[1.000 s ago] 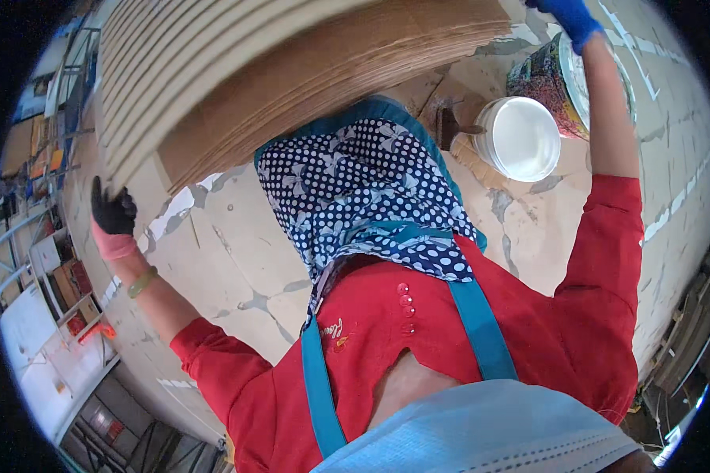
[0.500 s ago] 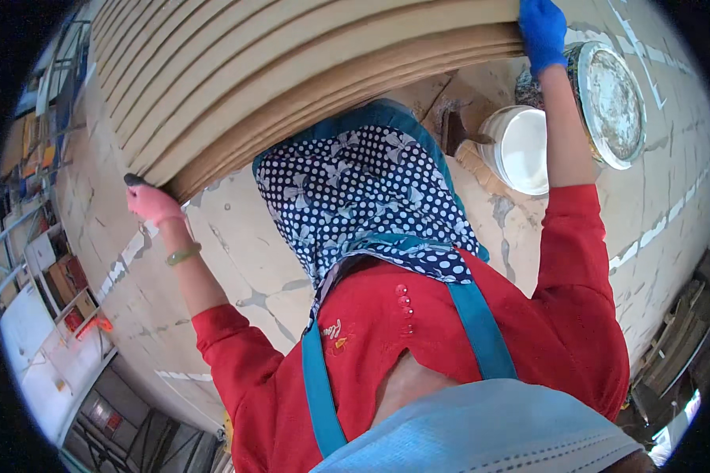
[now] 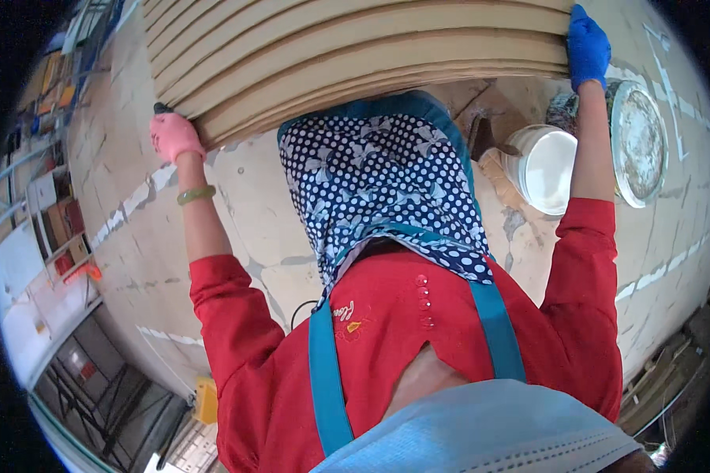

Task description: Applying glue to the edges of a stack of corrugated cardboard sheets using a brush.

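Note:
A wide stack of overlapping tan sheets [image 3: 363, 47], cardboard by its look, spans the top of the view with its edges stepped like slats. My left hand [image 3: 177, 137], in a pink glove with dark fingertips, is closed on the stack's near left corner. At the right end, my right hand [image 3: 589, 49] in a blue glove grips the edge; its fingertips are partly hidden. The stack's near edge lies just beyond my dotted apron [image 3: 379, 173]. What supports the sheets underneath cannot be seen.
Right of the apron stand a white bucket [image 3: 551, 169] and a larger tub with a stained, whitish top [image 3: 639, 142]. Brown scraps [image 3: 493, 122] lie beside the bucket on the cracked, patched floor [image 3: 142, 264]. Racks [image 3: 43, 201] line the left; long planks [image 3: 674, 382] lie far right.
My left hand has moved away from me with its corner of the stack, so the near edge runs more level. Both hands keep their grip. The whole view has shifted slightly.

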A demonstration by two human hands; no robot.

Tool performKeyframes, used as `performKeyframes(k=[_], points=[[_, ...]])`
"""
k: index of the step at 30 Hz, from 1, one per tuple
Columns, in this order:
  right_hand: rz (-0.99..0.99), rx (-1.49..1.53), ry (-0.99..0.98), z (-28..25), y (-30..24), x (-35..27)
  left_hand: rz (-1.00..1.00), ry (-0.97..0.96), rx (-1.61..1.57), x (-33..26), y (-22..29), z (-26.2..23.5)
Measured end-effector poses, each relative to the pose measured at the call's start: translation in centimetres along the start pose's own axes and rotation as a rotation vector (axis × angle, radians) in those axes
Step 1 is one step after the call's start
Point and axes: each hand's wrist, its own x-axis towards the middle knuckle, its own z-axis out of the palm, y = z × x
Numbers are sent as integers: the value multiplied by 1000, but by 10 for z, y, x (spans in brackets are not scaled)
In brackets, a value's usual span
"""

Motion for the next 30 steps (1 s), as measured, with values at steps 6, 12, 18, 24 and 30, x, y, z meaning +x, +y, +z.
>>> performKeyframes(k=[6,12,18,24,30], points=[[125,46,-169,-1,-2,3,-160,-133,-84,-6,23,-36],[141,57,-167,1,-1,8,-147,-182,-12,-4,30,-41],[95,40,-161,5,6,11,-158,-212,22,-4,33,-42],[123,238,-144,-9,0,10,42,-286,5,25,-5,-27],[6,256,-36,-51,-36,20,-136,-634,-372,45,10,-40]])
